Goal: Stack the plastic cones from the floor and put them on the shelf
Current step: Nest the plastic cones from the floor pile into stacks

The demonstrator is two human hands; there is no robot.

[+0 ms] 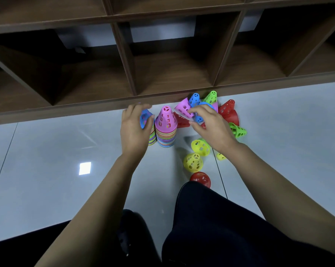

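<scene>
A blue cone [145,118] is gripped in the curled fingers of the left hand [133,130] atop a second stack [152,139] just left of the pink-topped stack [166,130], which stands on the floor [56,151] before the shelf [66,110]. Right of that stack, a loose pink cone [183,107] is touched at its rim by the right hand [211,128]; whether it is grasped cannot be told. Two yellow cones [193,162] lie right of the stack

Both arms reach forward — left hand [135,130] curled (gripping), right hand [213,128] fingers spread.
</scene>
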